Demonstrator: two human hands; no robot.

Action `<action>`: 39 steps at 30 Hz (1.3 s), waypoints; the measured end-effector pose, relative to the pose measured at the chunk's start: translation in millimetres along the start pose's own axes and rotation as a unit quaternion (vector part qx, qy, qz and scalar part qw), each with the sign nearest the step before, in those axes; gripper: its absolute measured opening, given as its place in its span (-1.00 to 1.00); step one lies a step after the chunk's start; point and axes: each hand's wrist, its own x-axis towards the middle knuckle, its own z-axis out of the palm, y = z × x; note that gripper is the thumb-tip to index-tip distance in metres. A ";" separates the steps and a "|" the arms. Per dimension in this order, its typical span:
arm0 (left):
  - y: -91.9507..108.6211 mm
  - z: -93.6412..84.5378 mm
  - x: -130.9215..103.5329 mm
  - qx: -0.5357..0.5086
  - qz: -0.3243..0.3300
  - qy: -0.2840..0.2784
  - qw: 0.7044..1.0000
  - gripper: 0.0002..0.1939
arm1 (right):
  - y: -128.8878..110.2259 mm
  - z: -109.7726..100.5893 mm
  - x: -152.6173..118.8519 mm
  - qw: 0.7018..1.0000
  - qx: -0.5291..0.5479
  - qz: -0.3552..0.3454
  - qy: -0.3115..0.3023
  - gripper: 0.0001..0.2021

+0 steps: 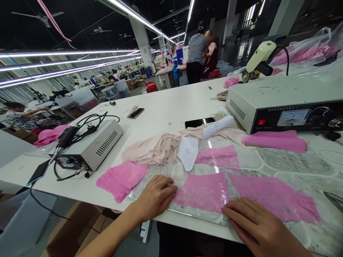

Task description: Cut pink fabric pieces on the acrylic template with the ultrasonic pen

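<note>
A flat piece of pink lacy fabric [205, 191] lies between my two hands on a clear plastic-like sheet [198, 214]. My left hand [158, 195] is closed, with its fingertips at the piece's left edge. At the lower right corner, the fingers of my right hand [253, 221] press together on the fabric. A second pink lace piece [276, 194] lies flat just beyond my right hand. Left of my left hand is a pile of pink lace pieces [122, 178]. A white paper pattern with dots [187, 151] rests above the middle piece, beside layered pale pink fabric [152, 150].
A grey machine box with a dial [286, 103] stands at the right, a smaller one [93, 142] at the left with a corded hand tool [65, 139]. Scissors [333, 200] lie at the right edge. Phones [137, 113] are on the table. Two people [198, 50] are beyond it.
</note>
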 end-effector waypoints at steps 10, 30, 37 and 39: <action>20.7 12.8 26.0 0.013 0.087 -0.023 0.996 -0.68 | 55.1 -56.2 -57.4 0.991 -0.099 0.090 0.009 -0.74; 66.8 52.3 130.5 -0.093 0.211 -0.155 0.961 -0.70 | 71.4 -84.9 -74.6 0.962 -0.214 0.158 0.054 -0.73; 65.0 59.7 185.4 -0.107 0.114 -0.114 0.981 -0.77 | 83.2 -81.4 -55.4 0.965 -0.148 0.181 0.120 -0.79; 61.6 73.1 221.3 -0.088 0.078 -0.101 0.988 -0.77 | 87.0 -79.9 -41.4 0.967 -0.135 0.174 0.129 -0.78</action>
